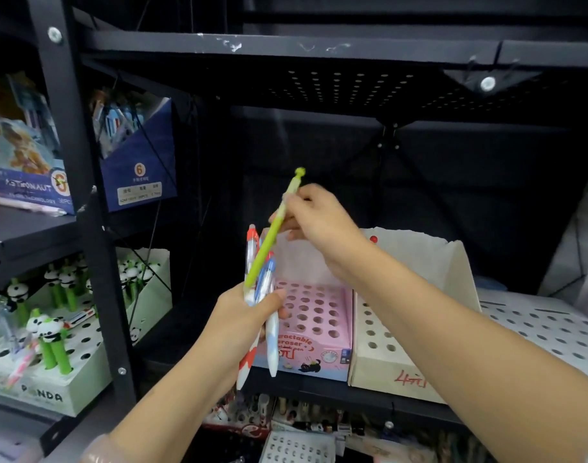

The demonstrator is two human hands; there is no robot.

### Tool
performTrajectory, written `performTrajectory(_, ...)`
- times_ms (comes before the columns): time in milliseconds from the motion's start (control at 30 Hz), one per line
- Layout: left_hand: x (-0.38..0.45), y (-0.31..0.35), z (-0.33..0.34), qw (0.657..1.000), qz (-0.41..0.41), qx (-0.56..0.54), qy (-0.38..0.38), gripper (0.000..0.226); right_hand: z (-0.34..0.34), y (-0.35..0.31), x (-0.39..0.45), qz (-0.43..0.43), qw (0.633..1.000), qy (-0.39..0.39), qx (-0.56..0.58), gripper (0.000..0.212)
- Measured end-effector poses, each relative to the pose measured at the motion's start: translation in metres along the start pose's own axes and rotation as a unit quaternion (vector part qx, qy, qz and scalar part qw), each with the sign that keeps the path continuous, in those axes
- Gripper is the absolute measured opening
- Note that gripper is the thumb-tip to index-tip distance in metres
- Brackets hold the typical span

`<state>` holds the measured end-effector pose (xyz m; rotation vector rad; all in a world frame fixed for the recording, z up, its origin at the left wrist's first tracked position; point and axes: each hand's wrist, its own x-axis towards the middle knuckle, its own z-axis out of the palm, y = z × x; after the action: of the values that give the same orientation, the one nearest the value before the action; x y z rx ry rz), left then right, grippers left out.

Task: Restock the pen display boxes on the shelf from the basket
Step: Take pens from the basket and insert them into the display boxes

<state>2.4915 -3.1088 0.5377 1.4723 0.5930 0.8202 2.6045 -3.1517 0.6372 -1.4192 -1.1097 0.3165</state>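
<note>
My left hand (249, 312) grips a bundle of pens (268, 289), red-and-white and blue-and-white ones, upright in front of the shelf. My right hand (314, 222) pinches a green pen (275, 228) near its top, its lower end still among the bundle. Behind both hands stands a pink display box (319, 315) with rows of empty holes. To its right is a cream display box (416, 329), also with empty holes and red writing on its front. The basket is out of view.
A black metal rack post (95, 228) divides the shelves. On the left are a panda pen box (62, 329) and, above it, blue display boxes (139, 155). A white perforated tray (546, 329) lies far right. More stationery sits on the shelf below (302, 426).
</note>
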Motion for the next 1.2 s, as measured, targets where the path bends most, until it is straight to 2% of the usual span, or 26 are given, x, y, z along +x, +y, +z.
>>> performTrajectory(67,-0.001,0.001,0.007,1.000,0.004,0.006,-0.004,0.008,-0.029,-0.002,0.003,0.003,0.994,0.100,0.035,0.012)
performTrajectory(133,-0.002,0.004,0.011,1.000,0.003,-0.001,-0.009,0.014,-0.062,0.002,0.004,-0.014,0.984,0.176,-0.015,0.012)
performTrajectory(233,0.000,0.011,0.020,1.000,0.015,-0.006,-0.020,0.020,-0.108,0.015,0.000,-0.033,0.969,0.217,-0.110,0.013)
performTrajectory(333,0.002,0.016,0.034,0.999,0.014,-0.006,-0.028,0.015,-0.140,0.032,-0.005,-0.046,0.944,0.222,-0.239,0.009)
performTrajectory(433,0.003,0.014,0.047,0.999,0.003,-0.003,-0.037,0.015,-0.155,0.053,-0.012,-0.018,0.920,0.197,-0.339,0.017)
performTrajectory(633,0.003,0.012,0.062,0.999,0.012,0.002,-0.035,0.011,-0.153,0.091,-0.024,0.005,0.883,0.137,-0.450,0.015)
performTrajectory(733,0.004,0.013,0.064,0.999,0.014,0.010,-0.032,0.011,-0.147,0.103,-0.029,0.059,0.898,0.062,-0.431,0.013)
performTrajectory(800,0.004,0.012,0.063,0.999,0.013,0.009,-0.032,0.011,-0.144,0.103,-0.031,0.072,0.890,0.037,-0.449,0.013)
performTrajectory(867,0.004,0.012,0.062,0.999,0.011,0.010,-0.031,0.011,-0.143,0.097,-0.032,0.073,0.884,0.056,-0.458,0.016)
performTrajectory(967,0.003,0.013,0.062,0.999,0.010,0.012,-0.034,0.009,-0.137,0.080,-0.034,-0.004,0.874,0.171,-0.456,0.017)
performTrajectory(1000,0.002,0.013,0.062,0.999,0.010,0.011,-0.036,0.009,-0.131,0.072,-0.035,-0.024,0.887,0.194,-0.418,0.014)
performTrajectory(1033,0.001,0.014,0.062,0.999,0.011,0.011,-0.038,0.009,-0.124,0.063,-0.035,-0.022,0.917,0.184,-0.354,0.012)
performTrajectory(1100,-0.002,0.015,0.062,0.999,0.011,0.007,-0.046,0.010,-0.106,0.047,-0.037,0.026,0.972,0.074,-0.220,0.016)
performTrajectory(1200,-0.007,0.020,0.061,0.997,0.000,-0.025,-0.068,0.011,-0.084,0.035,-0.043,0.109,0.982,-0.120,-0.101,0.022)
